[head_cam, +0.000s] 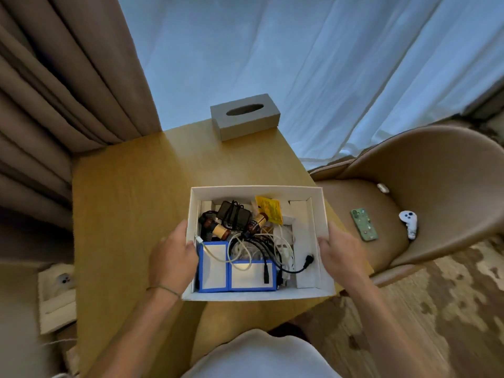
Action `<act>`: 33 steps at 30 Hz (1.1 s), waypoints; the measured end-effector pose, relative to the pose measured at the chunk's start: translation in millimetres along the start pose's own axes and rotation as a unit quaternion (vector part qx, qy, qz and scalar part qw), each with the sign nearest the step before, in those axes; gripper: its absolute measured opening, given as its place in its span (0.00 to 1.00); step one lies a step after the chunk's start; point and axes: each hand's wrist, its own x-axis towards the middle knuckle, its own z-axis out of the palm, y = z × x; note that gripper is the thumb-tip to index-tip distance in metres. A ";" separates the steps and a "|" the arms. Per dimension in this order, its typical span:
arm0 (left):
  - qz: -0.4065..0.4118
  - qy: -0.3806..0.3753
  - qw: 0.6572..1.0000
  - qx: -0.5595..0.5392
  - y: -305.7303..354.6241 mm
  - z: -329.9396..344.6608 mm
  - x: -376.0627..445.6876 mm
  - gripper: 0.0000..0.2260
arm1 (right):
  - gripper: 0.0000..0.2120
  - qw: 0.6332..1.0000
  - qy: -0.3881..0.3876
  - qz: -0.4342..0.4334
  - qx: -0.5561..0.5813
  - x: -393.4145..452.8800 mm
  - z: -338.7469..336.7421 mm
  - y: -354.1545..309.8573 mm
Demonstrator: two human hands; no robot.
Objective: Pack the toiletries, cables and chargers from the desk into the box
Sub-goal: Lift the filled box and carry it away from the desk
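A white cardboard box (321, 208) sits at the near right part of the wooden desk (131, 203). Inside lie a black charger (234, 214) with its cord wrapped round it, two small brown bottles (256, 223), a yellow sachet (270, 208), tangled white and black cables (261, 246) and two blue-edged white packets (236, 271). My left hand (171, 257) grips the box's left wall, thumb over the rim. On the opposite wall my right hand (341, 249) holds the box the same way.
A grey tissue box (245, 115) stands at the desk's far edge. To the right, a brown chair (425, 186) holds a green phone (364, 224), a white controller (409, 222) and a small white item (383, 187). Curtains hang behind the desk. A white tray sits low at left.
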 end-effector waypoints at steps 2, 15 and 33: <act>0.033 -0.027 0.999 0.019 7.2 0.6 8.3 0.16 | 0.02 0.999 0.025 0.043 0.012 -20.9 -4.3 7.9; 0.264 -0.162 0.948 0.072 85.7 41.0 -34.3 0.17 | 0.09 0.934 0.132 0.320 0.087 -210.4 -13.9 66.6; 0.568 -0.343 0.748 0.033 193.0 139.4 -402.4 0.12 | 0.05 0.701 0.300 0.636 0.117 -653.2 26.4 155.5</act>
